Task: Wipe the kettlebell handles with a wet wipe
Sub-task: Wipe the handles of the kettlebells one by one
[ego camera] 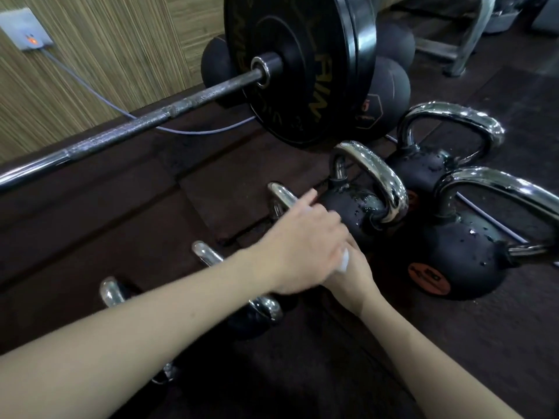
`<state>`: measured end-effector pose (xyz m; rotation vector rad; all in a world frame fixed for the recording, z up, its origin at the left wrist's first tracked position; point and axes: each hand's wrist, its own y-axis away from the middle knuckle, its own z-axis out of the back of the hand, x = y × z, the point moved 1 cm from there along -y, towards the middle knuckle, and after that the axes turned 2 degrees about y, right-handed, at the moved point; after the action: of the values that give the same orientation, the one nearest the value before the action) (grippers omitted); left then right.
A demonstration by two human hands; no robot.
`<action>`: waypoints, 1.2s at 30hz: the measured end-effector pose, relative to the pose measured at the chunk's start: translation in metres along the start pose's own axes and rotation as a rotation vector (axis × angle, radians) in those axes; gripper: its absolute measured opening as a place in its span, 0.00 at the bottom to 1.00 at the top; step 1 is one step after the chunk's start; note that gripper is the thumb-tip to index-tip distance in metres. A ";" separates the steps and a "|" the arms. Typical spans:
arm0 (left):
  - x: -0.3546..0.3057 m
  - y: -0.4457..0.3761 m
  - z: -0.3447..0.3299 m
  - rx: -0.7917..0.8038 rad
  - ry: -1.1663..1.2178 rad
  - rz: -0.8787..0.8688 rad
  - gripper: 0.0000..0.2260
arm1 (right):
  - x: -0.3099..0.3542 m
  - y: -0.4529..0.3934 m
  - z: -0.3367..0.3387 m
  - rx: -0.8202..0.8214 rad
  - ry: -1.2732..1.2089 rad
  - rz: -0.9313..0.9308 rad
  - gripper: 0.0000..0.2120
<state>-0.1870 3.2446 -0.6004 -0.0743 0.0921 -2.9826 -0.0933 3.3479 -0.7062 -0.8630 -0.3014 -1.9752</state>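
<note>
Several black kettlebells with chrome handles stand on the dark floor. One wet kettlebell carries a tall chrome handle. My left hand reaches across in front of it, fingers loosely apart, over a smaller chrome handle. My right hand lies underneath the left one, mostly hidden, with a bit of white wet wipe showing between the two hands. Which hand grips the wipe cannot be made out. Two more small handles show at the lower left.
A loaded barbell with a black plate lies across the back. Two larger kettlebells stand to the right, wet with droplets. Medicine balls sit behind the plate. A grey cable runs from a wall socket.
</note>
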 end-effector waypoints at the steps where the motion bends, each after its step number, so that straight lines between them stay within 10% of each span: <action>1: -0.006 0.007 -0.003 -0.017 0.033 -0.058 0.17 | 0.002 0.000 -0.001 0.001 0.060 0.036 0.23; 6: 0.050 -0.003 0.001 -0.038 0.114 0.137 0.19 | -0.005 -0.004 0.003 0.054 -0.056 -0.107 0.35; 13: 0.092 -0.015 -0.006 -0.027 0.890 0.756 0.16 | -0.004 -0.001 0.005 0.033 -0.140 -0.096 0.39; 18: 0.031 -0.002 0.005 -0.051 0.083 0.148 0.19 | -0.003 -0.003 0.001 0.042 -0.072 -0.117 0.36; 21: 0.007 0.010 -0.006 -0.005 0.035 -0.079 0.18 | -0.002 -0.003 -0.001 0.104 -0.030 -0.067 0.36; 26: 0.056 -0.006 0.009 0.044 0.171 0.164 0.24 | -0.005 -0.004 0.001 0.029 -0.119 -0.123 0.37; 32: 0.102 -0.010 -0.009 -0.008 0.924 0.734 0.17 | -0.004 -0.001 0.006 0.026 -0.155 -0.080 0.39; 36: 0.069 -0.004 0.000 -0.168 0.505 0.326 0.15 | -0.005 -0.004 0.003 0.038 -0.109 -0.099 0.42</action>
<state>-0.2553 3.2378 -0.5966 0.6139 0.3729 -2.5905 -0.0939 3.3547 -0.7071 -0.9490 -0.4507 -2.0098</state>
